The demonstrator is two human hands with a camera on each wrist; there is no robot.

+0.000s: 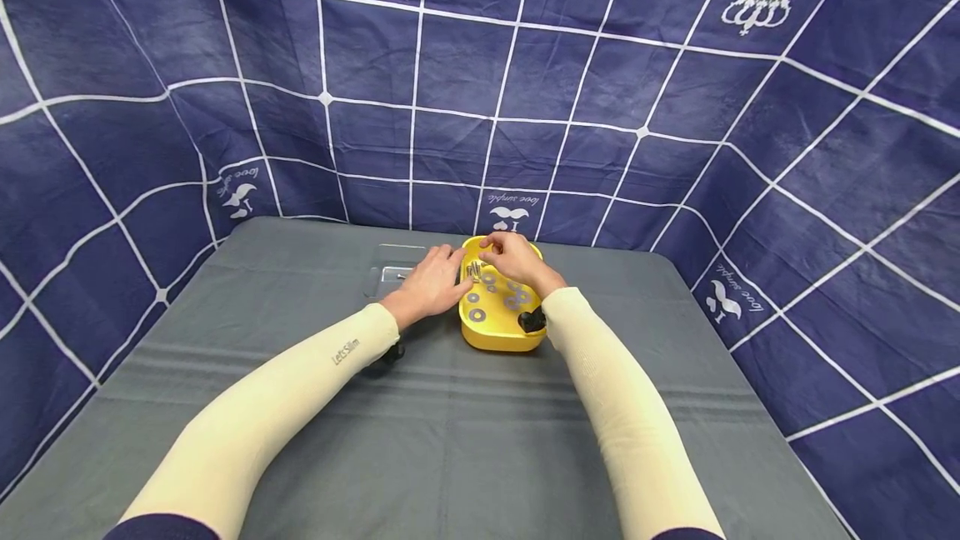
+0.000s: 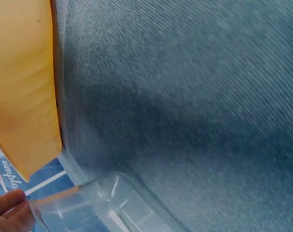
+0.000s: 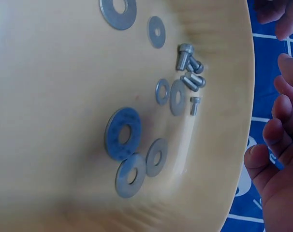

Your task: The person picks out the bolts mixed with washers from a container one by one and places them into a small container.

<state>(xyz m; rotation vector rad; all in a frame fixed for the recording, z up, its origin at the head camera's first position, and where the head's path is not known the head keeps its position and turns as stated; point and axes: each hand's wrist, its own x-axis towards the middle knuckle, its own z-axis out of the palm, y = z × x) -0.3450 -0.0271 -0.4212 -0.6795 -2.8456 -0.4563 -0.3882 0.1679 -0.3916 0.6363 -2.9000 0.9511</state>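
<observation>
Cream sleeves stretch toward a yellow bin; the work looks barely begun.

I see washers and screws left inside; one piece perhaps sits in the clear box. Left hand: thumb and fingers apart. Right hand: fingers bent, thumb apart, nothing visibly held.

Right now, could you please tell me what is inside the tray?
The tray holds loose washers and screws. In the head view, the right hand covers its far right corner, hiding anything there.
</observation>
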